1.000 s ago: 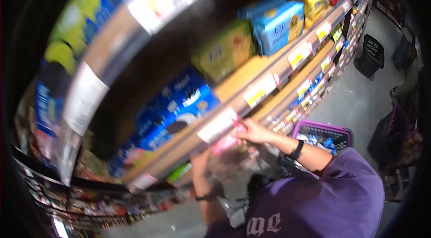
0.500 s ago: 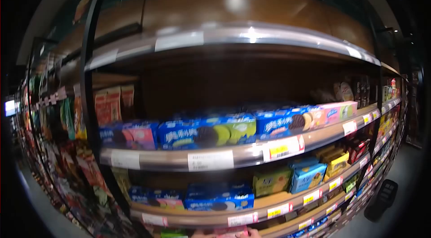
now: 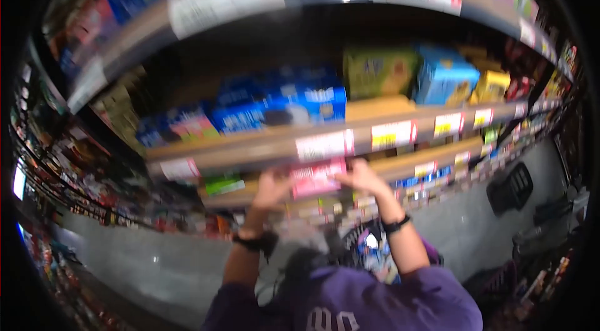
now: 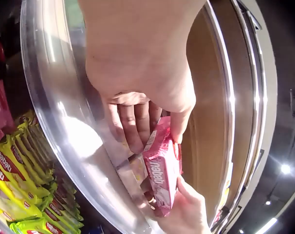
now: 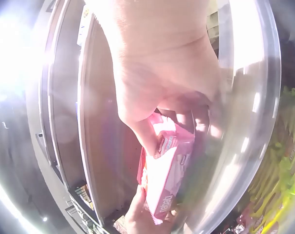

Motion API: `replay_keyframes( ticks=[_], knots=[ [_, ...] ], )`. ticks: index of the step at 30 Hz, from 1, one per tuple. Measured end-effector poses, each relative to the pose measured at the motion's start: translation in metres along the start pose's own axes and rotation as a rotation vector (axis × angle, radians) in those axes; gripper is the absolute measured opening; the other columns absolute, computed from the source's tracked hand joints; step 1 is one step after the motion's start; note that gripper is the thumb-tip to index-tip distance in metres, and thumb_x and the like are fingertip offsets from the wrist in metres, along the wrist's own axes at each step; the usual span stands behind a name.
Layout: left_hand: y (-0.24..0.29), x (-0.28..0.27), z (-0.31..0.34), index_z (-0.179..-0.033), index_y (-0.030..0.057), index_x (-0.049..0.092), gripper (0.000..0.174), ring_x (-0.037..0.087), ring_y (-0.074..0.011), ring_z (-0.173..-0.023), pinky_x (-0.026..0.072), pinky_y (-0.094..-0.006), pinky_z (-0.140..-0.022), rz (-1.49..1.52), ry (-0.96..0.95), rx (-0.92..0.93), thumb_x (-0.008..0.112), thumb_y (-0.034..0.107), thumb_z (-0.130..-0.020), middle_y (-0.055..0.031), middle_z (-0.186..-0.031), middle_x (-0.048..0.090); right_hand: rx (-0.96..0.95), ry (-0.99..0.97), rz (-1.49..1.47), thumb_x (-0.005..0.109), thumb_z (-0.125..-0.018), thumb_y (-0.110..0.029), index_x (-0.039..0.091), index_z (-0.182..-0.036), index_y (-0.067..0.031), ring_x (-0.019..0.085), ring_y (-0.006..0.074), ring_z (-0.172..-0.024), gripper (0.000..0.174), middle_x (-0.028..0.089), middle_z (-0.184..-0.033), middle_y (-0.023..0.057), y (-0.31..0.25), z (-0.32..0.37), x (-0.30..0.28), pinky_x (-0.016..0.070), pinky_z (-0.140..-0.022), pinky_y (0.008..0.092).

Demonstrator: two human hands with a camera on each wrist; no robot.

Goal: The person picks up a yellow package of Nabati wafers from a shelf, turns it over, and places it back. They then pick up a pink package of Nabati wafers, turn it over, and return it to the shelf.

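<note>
A pink wafer pack (image 3: 315,179) marked "nabati" is held between both hands at the front of a low shelf. My left hand (image 3: 273,188) grips one end of it, thumb on one face and fingers on the other side, as the left wrist view shows. At the opposite end my right hand (image 3: 365,181) pinches the pack, its thumb pressed on the wrapper (image 5: 169,161). A red edge shows right behind the pack in the left wrist view. Beside the left hand lies a green pack (image 3: 225,183) on the same shelf.
On the shelf above stand blue cookie boxes (image 3: 281,106), an olive pack (image 3: 381,73), a light-blue pack (image 3: 445,78) and a yellow one (image 3: 490,87). Yellow wafer packs (image 4: 16,170) sit lower down. A dark basket (image 3: 510,188) stands on the floor at right.
The head view tipped up to the upper shelves, then came back down to the hands. Both hands have kept hold of the pink pack, which now appears level at the low shelf.
</note>
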State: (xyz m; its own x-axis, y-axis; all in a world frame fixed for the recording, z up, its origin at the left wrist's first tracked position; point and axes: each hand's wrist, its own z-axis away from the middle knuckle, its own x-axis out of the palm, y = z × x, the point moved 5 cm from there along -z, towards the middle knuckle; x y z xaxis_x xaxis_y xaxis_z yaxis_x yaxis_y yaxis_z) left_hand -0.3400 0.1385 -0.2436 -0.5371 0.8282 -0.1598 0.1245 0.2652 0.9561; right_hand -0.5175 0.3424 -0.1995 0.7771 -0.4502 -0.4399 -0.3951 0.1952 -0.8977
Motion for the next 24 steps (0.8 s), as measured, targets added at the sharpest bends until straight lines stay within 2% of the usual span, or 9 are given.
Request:
replay_keyframes(
  ticks=[2, 4, 6, 8, 12, 16, 20, 23, 24],
  knots=[
    [0.007, 0.002, 0.000, -0.123, -0.0038, 0.064, 0.040, 0.066, -0.0157, -0.101, 0.0531, -0.0306, -0.089, 0.156, -0.062, -0.108, 0.077, 0.008, -0.088, -0.0115, -0.111, 0.071, 0.095, -0.056, -0.215, 0.081, -0.085, -0.030, 0.071, -0.114, -0.0005, 0.065, 0.0150, -0.087, 0.043, 0.074, -0.095, 0.0091, 0.021, -0.009, 0.010, 0.0546, -0.079, 0.0341],
    [0.039, 0.012, -0.003, -0.126, -0.0032, 0.062, 0.038, 0.066, -0.0136, -0.102, 0.0532, -0.0268, -0.088, 0.298, -0.105, -0.021, 0.073, 0.001, -0.090, -0.0114, -0.114, 0.071, 0.092, -0.075, -0.081, 0.080, -0.086, -0.031, 0.069, -0.119, -0.0007, 0.065, 0.0161, -0.089, 0.046, 0.074, -0.097, 0.0082, 0.026, -0.014, 0.010, 0.0536, -0.082, 0.0342],
    [0.024, 0.007, -0.005, -0.137, -0.0080, 0.051, 0.047, 0.065, -0.0217, -0.114, 0.0534, -0.0329, -0.099, 0.284, -0.179, -0.044, 0.065, -0.004, -0.092, -0.0179, -0.129, 0.064, -0.144, -0.030, -0.138, 0.080, -0.089, -0.024, 0.070, -0.113, -0.0004, 0.053, 0.0055, -0.076, 0.035, 0.066, -0.089, -0.0027, 0.009, -0.013, 0.009, 0.0463, -0.067, 0.0266],
    [0.026, 0.006, -0.004, -0.137, -0.0073, 0.052, 0.049, 0.066, -0.0216, -0.114, 0.0539, -0.0320, -0.097, 0.324, -0.173, -0.121, 0.067, -0.003, -0.091, -0.0188, -0.129, 0.064, 0.023, -0.131, -0.209, 0.079, -0.089, -0.023, 0.071, -0.112, -0.0007, 0.053, 0.0055, -0.078, 0.033, 0.066, -0.090, -0.0028, -0.002, -0.005, 0.011, 0.0472, -0.069, 0.0266],
    [0.025, 0.005, -0.004, -0.137, -0.0063, 0.053, 0.051, 0.066, -0.0203, -0.113, 0.0529, -0.0298, -0.098, 0.284, -0.161, -0.220, 0.069, -0.002, -0.089, -0.0181, -0.129, 0.065, 0.050, -0.158, -0.196, 0.080, -0.088, -0.022, 0.071, -0.113, 0.0010, 0.058, 0.0064, -0.084, 0.035, 0.070, -0.098, 0.0007, 0.006, -0.007, 0.011, 0.0501, -0.073, 0.0276],
    [0.022, 0.004, -0.007, -0.137, -0.0067, 0.052, 0.050, 0.066, -0.0198, -0.112, 0.0525, -0.0297, -0.099, 0.281, -0.164, -0.234, 0.067, -0.006, -0.089, -0.0182, -0.127, 0.066, 0.035, -0.140, -0.259, 0.079, -0.088, -0.018, 0.070, -0.115, 0.0021, 0.059, 0.0065, -0.085, 0.034, 0.071, -0.100, 0.0012, 0.010, -0.009, 0.016, 0.0507, -0.073, 0.0274],
    [0.026, 0.002, -0.004, -0.136, -0.0070, 0.052, 0.050, 0.065, -0.0200, -0.114, 0.0521, -0.0303, -0.100, 0.154, -0.144, -0.211, 0.066, -0.010, -0.089, -0.0175, -0.126, 0.067, 0.015, -0.124, -0.214, 0.079, -0.087, -0.025, 0.072, -0.114, -0.0005, 0.058, 0.0063, -0.072, 0.037, 0.071, -0.086, 0.0031, 0.005, -0.006, 0.016, 0.0495, -0.064, 0.0261],
    [0.011, -0.004, -0.002, -0.122, -0.0030, 0.061, 0.035, 0.064, -0.0092, -0.094, 0.0523, -0.0240, -0.082, 0.131, -0.091, -0.224, 0.074, -0.004, -0.088, -0.0063, -0.105, 0.071, 0.109, -0.177, -0.191, 0.078, -0.087, -0.024, 0.070, -0.119, -0.0013, 0.060, 0.0077, -0.073, 0.040, 0.072, -0.087, 0.0044, -0.006, -0.001, 0.012, 0.0511, -0.067, 0.0280],
    [0.005, -0.006, 0.000, -0.120, -0.0028, 0.062, 0.034, 0.064, -0.0087, -0.093, 0.0518, -0.0242, -0.081, 0.107, -0.073, -0.210, 0.074, -0.003, -0.088, -0.0057, -0.103, 0.071, 0.059, -0.153, -0.195, 0.078, -0.088, -0.022, 0.070, -0.119, -0.0004, 0.060, 0.0078, -0.079, 0.039, 0.072, -0.091, 0.0044, -0.003, -0.001, 0.013, 0.0514, -0.072, 0.0284]
  ],
)
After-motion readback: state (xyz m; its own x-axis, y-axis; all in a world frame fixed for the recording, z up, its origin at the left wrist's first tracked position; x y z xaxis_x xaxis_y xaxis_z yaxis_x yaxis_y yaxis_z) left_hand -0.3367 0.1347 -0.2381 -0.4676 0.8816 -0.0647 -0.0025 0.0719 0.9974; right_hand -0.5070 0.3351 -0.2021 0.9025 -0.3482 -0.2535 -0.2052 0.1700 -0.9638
